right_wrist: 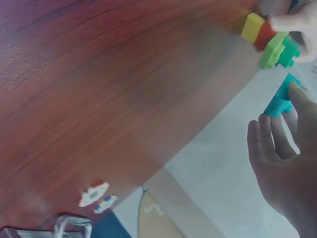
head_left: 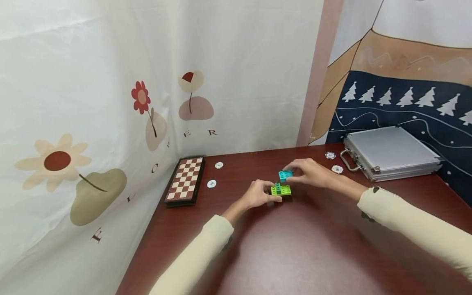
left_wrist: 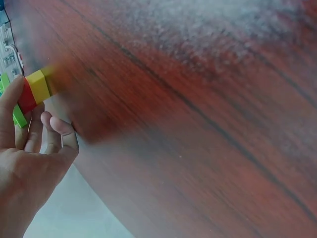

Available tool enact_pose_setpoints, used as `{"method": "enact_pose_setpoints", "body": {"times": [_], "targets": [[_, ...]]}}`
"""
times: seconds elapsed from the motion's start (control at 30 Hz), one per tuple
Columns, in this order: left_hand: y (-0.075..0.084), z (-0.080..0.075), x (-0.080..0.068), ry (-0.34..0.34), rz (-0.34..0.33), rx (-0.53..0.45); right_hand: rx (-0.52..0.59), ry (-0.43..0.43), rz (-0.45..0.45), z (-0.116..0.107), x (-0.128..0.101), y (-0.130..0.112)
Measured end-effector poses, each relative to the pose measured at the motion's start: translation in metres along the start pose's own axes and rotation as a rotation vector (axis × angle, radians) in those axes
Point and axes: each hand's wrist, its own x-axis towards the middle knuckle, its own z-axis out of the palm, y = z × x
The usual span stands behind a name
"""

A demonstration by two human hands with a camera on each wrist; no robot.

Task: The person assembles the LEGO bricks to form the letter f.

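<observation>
My left hand (head_left: 256,193) grips a small stack of toy building bricks over the dark red table. A yellow brick (left_wrist: 38,87) is at the bottom of the stack, with a red brick (left_wrist: 26,98) above it. A wider lime green brick (head_left: 286,190) comes over these, and a small green brick (right_wrist: 287,52) sits on its studs. Between thumb and fingers, my right hand (head_left: 309,172) pinches a turquoise brick (head_left: 283,176). In the right wrist view this brick is apart from the stack, with a narrow gap between them.
On the left of the table (head_left: 317,254) lies a chessboard (head_left: 185,180), with two white poker chips (head_left: 212,184) beside it. Two more chips (head_left: 337,169) lie near a silver case (head_left: 392,149) at the back right. Printed curtains (head_left: 250,82) hang along the table's far and left edges.
</observation>
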Motion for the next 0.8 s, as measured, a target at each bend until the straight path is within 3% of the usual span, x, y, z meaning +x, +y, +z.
{"method": "enact_pose_setpoints", "body": {"times": [0.3,0.8], "targets": [[-0.002,0.001,0.002,0.005,0.021,-0.027,-0.025,-0.011,-0.067,0.005,0.0,-0.018],[-0.001,0.001,0.003,-0.004,0.007,-0.041,0.007,-0.029,-0.066,0.015,-0.002,-0.019]]}}
